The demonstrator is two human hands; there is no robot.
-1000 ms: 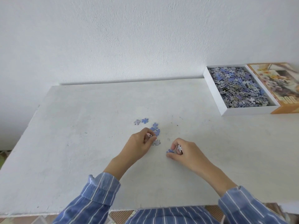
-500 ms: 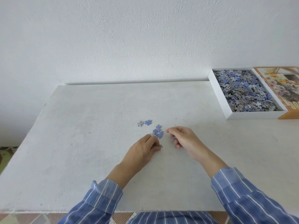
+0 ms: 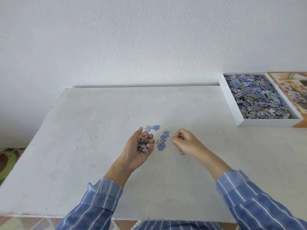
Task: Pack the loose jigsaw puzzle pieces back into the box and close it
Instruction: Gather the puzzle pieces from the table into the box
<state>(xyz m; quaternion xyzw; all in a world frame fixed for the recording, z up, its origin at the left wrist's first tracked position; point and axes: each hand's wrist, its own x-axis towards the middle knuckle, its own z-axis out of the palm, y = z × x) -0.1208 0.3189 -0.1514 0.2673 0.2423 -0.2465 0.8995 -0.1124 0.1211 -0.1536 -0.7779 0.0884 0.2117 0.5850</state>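
1. Sadly, print on the orange lid (image 3: 292, 90) stays unreadable (flowers show).
2. Left hand (image 3: 138, 149), palm up, cups knobby cardboard pieces (image 3: 144, 146).
3. Right hand (image 3: 186, 143) is curled; contents unclear.
4. Loose pieces (image 3: 162, 140) lie between the hands; the full white box (image 3: 232, 103) sits at two o'clock.

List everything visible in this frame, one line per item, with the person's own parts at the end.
table: one, white, fills the foreground.
box: one, white, open, far right of table, filled with puzzle pieces.
lid: one, orange-edged with flower picture, beside the box, cut off by the frame.
loose pieces: about six, blue and grey, on the table between the hands.
held pieces: several, blue and grey, in the left palm.
wall: white, behind.
left hand: palm up, cupped.
right hand: fingers curled; contents unclear.
sleeves: two, blue striped.
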